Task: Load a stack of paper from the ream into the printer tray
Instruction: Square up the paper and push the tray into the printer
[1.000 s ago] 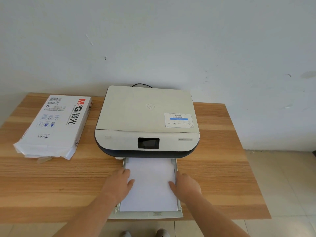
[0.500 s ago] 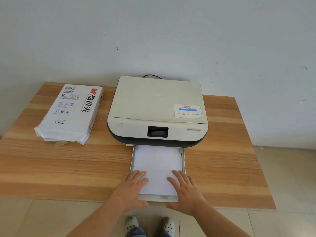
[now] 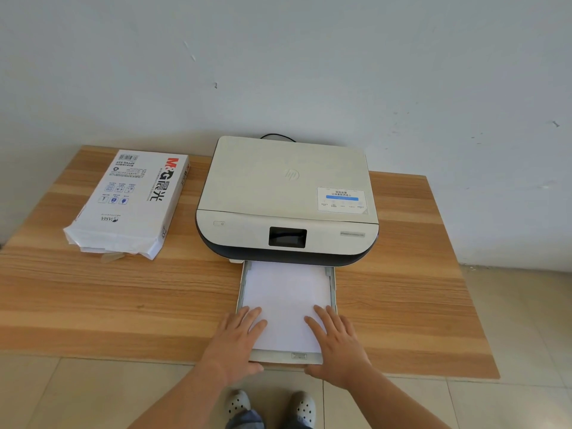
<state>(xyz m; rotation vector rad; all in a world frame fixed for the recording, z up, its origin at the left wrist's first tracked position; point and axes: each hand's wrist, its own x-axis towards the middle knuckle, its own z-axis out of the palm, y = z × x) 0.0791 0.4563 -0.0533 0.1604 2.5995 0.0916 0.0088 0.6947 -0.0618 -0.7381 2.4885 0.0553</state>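
Since the paper (image 3: 286, 300) lies flat in the pulled-out tray (image 3: 332, 286), both hands rest on it, left hand (image 3: 236, 342) and right hand (image 3: 335, 340), fingers straight, gripping nothing. Thin sheets probably slide and bend; pushing the tray's stiff near edge toward the printer (image 3: 286, 201) seems safest.

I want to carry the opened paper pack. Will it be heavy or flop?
The paper pack looks thick and mostly full, so probably heavy for its size. Its torn near end gapes with sheets showing, so paper could slide out if tipped. Being a thick block lying flat on the table, it likely bends only slightly.
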